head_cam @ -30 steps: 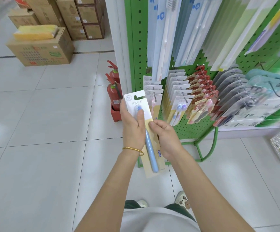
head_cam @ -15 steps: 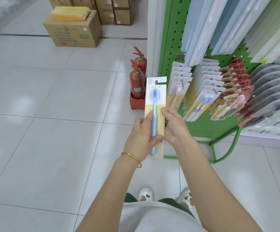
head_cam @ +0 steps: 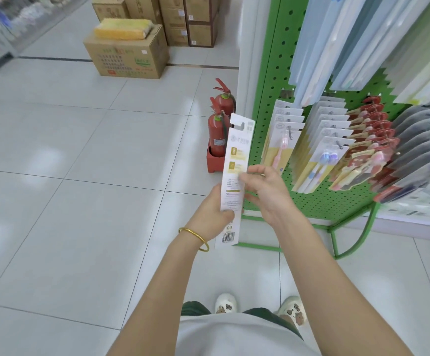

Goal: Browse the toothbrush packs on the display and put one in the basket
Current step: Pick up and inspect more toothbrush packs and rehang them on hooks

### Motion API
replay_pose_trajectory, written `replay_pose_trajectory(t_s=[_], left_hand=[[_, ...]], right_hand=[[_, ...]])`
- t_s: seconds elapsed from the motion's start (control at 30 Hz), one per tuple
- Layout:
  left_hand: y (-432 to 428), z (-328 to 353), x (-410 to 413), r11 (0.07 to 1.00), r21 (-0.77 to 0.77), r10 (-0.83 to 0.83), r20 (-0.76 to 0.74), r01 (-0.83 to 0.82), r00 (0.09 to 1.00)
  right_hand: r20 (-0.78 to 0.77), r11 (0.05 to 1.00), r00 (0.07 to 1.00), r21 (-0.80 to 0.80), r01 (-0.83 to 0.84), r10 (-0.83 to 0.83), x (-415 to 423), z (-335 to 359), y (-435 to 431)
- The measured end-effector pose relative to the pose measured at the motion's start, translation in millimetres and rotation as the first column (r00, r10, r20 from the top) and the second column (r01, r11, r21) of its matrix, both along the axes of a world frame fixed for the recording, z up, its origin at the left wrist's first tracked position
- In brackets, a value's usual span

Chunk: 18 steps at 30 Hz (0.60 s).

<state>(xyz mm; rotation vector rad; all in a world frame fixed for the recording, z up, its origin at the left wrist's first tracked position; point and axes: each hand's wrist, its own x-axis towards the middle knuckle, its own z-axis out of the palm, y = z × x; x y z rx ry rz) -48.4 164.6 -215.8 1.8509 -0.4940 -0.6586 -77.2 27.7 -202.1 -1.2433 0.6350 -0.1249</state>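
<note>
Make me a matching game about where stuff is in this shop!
Things:
1 fire extinguishers
2 bracelet
3 yellow bundle
4 toothbrush pack

Places:
A on the left wrist
B on top of a cardboard box
C gripped by the left hand
D on the floor beside the green display

Pairs: 1-D, 2-A, 3-B, 4-C.
</note>
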Motion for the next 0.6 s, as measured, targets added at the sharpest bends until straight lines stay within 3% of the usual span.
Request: replay_pose_trajectory(t_s=[0.2, 0.37, 0.6], left_hand=[[-15.0, 6.1, 4.2, 0.986, -0.068, 0.148, -0.084, -0.154, 0.985], [-39.3, 23.4, 14.5, 0.89, -0.297, 0.337, -0.086, -0.347, 0.938], [-66.8, 37.5, 11.9, 0.876, -0.456, 0.044, -0.25, -0.158, 0.967]], right_hand=[[0.084, 0.996, 0.996, -0.088, -0.031, 0.039, -15.4, 5.4, -14.6], [0.075, 0.987, 0.989, -0.114, -0.116, 0.125, -34.1, 6.7, -25.2], [0.219, 0.943, 0.946, 0.183, -0.279, 0.238, -50.5, 0.2, -47.1]])
